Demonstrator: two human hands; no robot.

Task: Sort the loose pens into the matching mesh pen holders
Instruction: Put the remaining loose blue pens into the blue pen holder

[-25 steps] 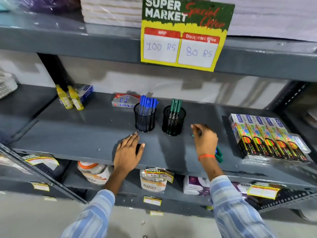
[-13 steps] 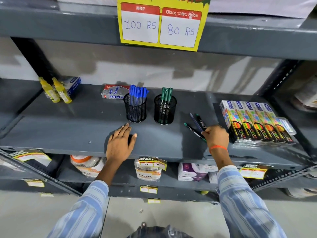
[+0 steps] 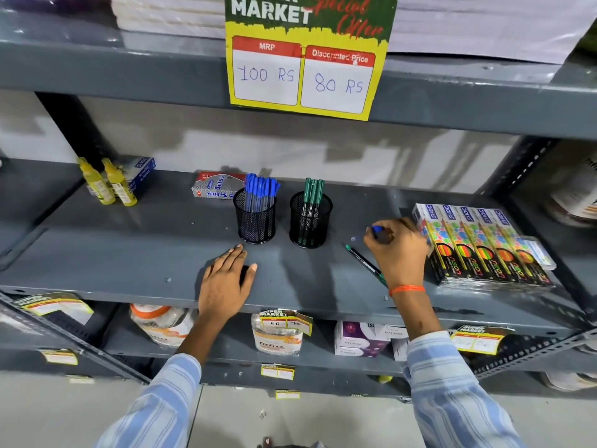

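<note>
Pinching what looks like a blue pen (image 3: 371, 231), right hand (image 3: 399, 250) grip.

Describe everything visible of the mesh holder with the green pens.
The green-pen holder is a black wire-mesh cup, round and open-topped, standing upright on the grey shelf. It sits just right of the blue-pen holder, apart from it. A few green-capped pens stand in it, caps up, dark barrels showing through the mesh. Neither hand touches it.
</note>
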